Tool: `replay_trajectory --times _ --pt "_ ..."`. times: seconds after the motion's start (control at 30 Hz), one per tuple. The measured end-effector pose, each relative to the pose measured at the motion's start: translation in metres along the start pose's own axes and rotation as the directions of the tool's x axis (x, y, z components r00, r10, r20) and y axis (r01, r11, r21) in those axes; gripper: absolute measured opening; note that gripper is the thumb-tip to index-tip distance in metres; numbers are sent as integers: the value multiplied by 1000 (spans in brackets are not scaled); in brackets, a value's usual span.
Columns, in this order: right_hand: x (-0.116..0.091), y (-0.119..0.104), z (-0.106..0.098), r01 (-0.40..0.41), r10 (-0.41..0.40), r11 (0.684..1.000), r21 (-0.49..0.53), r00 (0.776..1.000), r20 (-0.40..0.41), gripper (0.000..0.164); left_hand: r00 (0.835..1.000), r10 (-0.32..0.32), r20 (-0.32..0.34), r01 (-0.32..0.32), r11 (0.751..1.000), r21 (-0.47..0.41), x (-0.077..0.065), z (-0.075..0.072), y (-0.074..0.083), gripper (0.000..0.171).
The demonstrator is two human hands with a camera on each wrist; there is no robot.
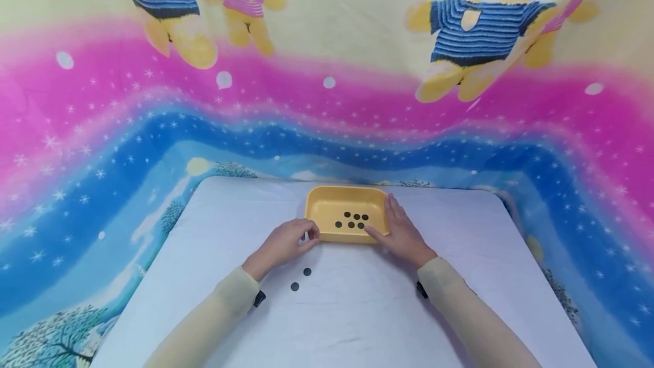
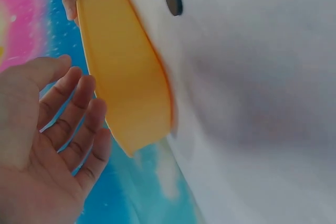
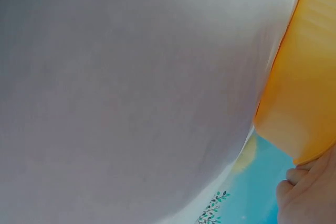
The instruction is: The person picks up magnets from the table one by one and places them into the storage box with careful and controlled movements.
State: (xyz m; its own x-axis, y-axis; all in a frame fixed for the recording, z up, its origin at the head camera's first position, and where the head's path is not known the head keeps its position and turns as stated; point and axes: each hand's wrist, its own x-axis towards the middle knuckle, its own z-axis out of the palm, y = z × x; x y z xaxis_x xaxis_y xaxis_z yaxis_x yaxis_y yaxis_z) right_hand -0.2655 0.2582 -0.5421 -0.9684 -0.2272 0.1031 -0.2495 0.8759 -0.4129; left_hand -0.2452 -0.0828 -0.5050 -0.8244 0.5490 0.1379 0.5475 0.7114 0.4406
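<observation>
A shallow yellow box [image 1: 337, 238] stands near the far edge of the table, with several small black discs [image 1: 351, 224] lying on its floor toward the right. My right hand [image 1: 406, 237] holds the box at its front right corner, the thumb over the front rim and the fingers along the right side. By the front left corner hovers my left hand [image 1: 286, 241]; in the left wrist view its fingers [image 2: 79, 140] are loosely bent, with nothing seen between them. Two more discs, one nearer the box [image 1: 307, 271] and one below it [image 1: 294, 287], lie on the cloth.
A white cloth [image 1: 352, 311] covers the table. Beyond its far and side edges rises a patterned curtain [image 1: 327, 112] with bears and snowflakes. Dark bands [image 1: 259, 299] show at the sleeve undersides.
</observation>
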Motion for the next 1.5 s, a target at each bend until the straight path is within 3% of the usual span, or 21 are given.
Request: replay_trajectory --times 0.33,0.67,1.1,1.5 --pt "1 1 0 2 -2 1000 -1 1000 -7 112 992 -29 124 26 999 21 -20 9 -6 13" --pt "0 2 0 -1 1 1000 -5 1000 -6 113 978 -46 202 39 999 37 -33 21 -15 19" --pt "0 2 2 12 -13 1000 -12 1000 -12 112 971 -13 238 -3 998 68 -40 30 -20 23" --pt "1 1 0 14 -14 1000 -10 1000 -17 112 973 12 230 -31 996 79 -43 29 -18 21"
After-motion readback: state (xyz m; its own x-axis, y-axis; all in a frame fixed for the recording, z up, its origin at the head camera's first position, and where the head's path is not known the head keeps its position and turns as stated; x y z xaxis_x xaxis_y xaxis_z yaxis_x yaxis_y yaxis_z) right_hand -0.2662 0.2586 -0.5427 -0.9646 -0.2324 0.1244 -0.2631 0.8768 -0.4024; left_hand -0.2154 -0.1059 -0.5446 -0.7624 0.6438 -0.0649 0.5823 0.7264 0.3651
